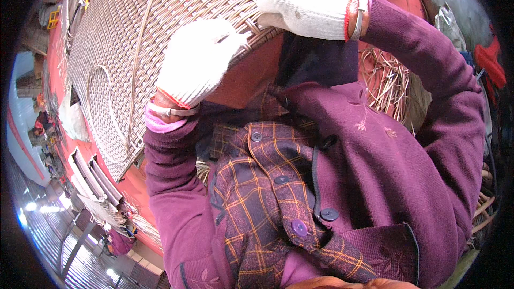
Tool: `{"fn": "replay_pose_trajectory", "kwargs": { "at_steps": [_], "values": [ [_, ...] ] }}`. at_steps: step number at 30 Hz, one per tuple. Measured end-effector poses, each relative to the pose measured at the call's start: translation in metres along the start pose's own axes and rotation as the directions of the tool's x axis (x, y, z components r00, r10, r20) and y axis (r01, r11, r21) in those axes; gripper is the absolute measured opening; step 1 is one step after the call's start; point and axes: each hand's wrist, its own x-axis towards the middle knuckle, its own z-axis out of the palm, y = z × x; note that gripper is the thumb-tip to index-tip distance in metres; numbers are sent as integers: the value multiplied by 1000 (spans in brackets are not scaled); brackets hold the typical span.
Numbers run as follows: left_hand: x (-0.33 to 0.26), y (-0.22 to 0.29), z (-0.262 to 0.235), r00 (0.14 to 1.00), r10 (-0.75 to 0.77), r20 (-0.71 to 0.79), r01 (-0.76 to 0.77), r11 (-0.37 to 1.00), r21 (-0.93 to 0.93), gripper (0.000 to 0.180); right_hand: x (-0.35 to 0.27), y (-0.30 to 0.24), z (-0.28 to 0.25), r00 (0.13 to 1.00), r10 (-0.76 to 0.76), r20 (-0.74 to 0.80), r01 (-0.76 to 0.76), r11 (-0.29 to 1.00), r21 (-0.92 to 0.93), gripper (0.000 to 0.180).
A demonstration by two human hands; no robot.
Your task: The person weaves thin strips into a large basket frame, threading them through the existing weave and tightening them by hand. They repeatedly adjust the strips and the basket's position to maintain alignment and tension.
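Note:
A large grey-brown wicker panel (115, 48) of woven flat strands stretches across the upper left and top. My left hand (198, 61), in a white knitted glove, is closed at the panel's near edge, thumb and fingers pinched together there. My right hand (308, 5), gloved the same way, is closed a little farther along that edge, to the right. Its fingertips meet the woven strands, but whatever they pinch is hidden by the glove. A long loose strand (140, 48) runs over the panel, and a pale one (107, 101) loops near its left side.
A red surface (241, 77) shows beneath the panel. Loose cut strands (388, 80) lie in a heap beyond my lap. Bundled grey strips (93, 174) are at the left. A clear plastic bag (452, 8) and red cloth (488, 63) are at the right.

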Motion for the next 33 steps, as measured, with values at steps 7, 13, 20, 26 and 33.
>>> {"fn": "replay_pose_trajectory", "kwargs": {
  "at_steps": [7, 13, 20, 26, 33],
  "values": [
    [4, 13, 13, 995, -51, -81, 55, 997, 59, 11, 0, 5, 4, 999, -33, 10, 33, 999, -28, 19],
    [12, 22, 36, 964, -229, -138, 230, 973, -10, 15, 4, -1, 3, 996, -48, -71, 47, 999, -20, 19],
    [7, 40, 14, 871, -300, -388, 255, 953, -164, 18, -27, 2, -28, 978, 139, -158, -154, 984, -88, 26],
    [30, 44, 19, 883, -351, -312, 287, 929, -235, 18, -76, 11, -18, 910, 380, -169, -386, 923, -4, 32],
    [66, 44, 43, 915, -229, -332, 164, 963, -212, 25, -102, 26, -8, 899, 384, -208, -352, 919, 175, 21]
  ]
}}
